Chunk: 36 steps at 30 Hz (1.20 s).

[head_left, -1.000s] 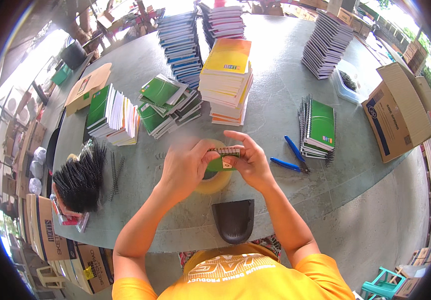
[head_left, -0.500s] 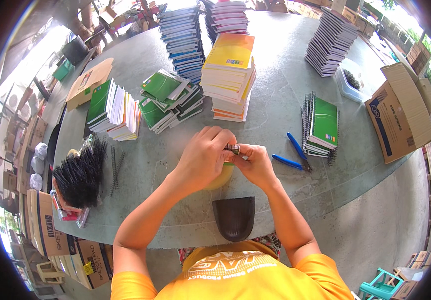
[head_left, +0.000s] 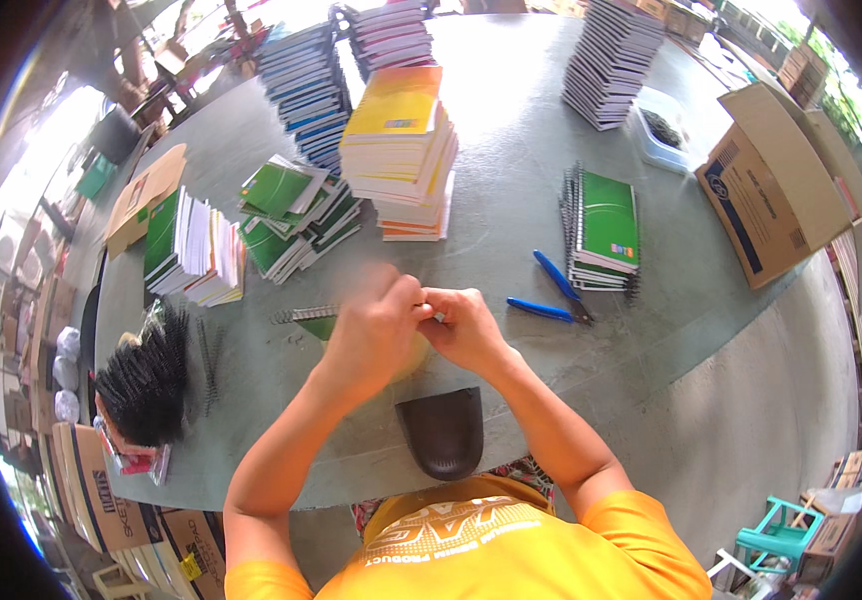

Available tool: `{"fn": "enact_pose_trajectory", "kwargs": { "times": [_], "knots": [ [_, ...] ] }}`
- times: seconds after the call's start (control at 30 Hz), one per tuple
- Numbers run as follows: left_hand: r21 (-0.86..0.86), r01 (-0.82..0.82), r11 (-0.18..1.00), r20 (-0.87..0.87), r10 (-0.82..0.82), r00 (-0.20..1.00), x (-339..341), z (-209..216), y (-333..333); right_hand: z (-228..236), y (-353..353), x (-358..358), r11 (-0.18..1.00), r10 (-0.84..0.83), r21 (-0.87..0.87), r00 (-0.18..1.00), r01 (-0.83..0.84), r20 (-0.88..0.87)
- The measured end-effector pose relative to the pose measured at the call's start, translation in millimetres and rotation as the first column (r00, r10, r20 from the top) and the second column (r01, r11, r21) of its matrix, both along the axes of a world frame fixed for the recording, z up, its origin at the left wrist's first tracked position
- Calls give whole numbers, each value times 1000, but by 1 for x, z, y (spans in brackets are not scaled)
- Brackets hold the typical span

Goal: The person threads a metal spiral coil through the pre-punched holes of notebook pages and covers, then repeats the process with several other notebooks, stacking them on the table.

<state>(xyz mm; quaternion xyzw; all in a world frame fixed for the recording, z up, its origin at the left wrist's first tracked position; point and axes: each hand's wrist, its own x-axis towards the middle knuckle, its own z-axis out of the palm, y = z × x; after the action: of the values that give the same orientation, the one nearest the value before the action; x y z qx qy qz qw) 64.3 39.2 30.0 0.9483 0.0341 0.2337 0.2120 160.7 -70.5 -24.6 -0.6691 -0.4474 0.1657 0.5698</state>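
My left hand and my right hand meet at the table's near middle, fingers closed and touching. Between them is a small green notebook, mostly hidden under my left hand. Its metal spiral coil sticks out to the left. My right hand's fingertips pinch the coil's other end. Something yellowish lies under my hands; I cannot tell what it is. Blue-handled pliers lie just right of my right hand.
A stack of bound green notebooks stands right of the pliers. Behind my hands are a yellow-topped stack, loose green covers and more stacks. Black coils lie at left, a cardboard box at right, and a dark cap brim near me.
My hands have drawn closer together and a bit lower. The coil, earlier held up between my fingertips, now points out to the left of my left hand.
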Motion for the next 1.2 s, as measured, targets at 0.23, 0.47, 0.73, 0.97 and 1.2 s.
{"fn": "enact_pose_trajectory", "kwargs": {
  "times": [0.23,0.47,0.73,0.97,1.2],
  "knots": [
    [-7,18,1000,-49,-19,999,-7,32,8,6,-32,22,954,193,299,806,-21,-559],
    [-175,98,980,28,-94,995,-3,6,17,8,-49,22,933,78,323,790,156,-608],
    [-195,-110,975,73,126,989,1,26,-10,11,-73,46,856,-363,279,890,435,-276],
    [73,291,954,199,-300,933,32,34,-64,67,-77,78,887,-186,307,875,345,-448],
    [-132,134,982,134,-117,984,11,5,-19,-16,-149,184,546,-654,-198,562,814,507]
  ]
}}
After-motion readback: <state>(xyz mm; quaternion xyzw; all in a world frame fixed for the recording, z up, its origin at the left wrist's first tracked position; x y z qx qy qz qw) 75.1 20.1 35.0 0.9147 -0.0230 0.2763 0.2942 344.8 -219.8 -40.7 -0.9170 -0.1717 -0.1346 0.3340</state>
